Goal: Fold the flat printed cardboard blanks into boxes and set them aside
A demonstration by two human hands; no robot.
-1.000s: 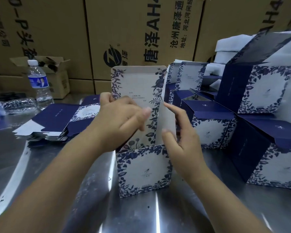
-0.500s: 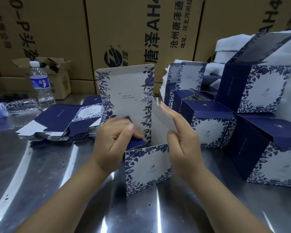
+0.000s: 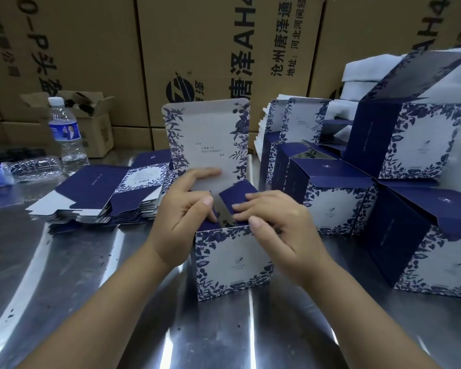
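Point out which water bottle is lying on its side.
The crumpled bottle at far left, lying flat. The other bottle, white-capped with a blue label, stands upright just behind it.

Fingers pressing, left hand [image 3: 182, 212] and right hand [image 3: 276, 228] nearly touch.

body: person, two arms in view | left grip [image 3: 183, 222]: bare, nails short and rounded, thumbnail facing camera | right grip [image 3: 280, 230]: bare, nails short, trimmed close | left forearm [image 3: 104, 302]: bare down to frame's lower edge | right forearm [image 3: 357, 315]: bare likewise
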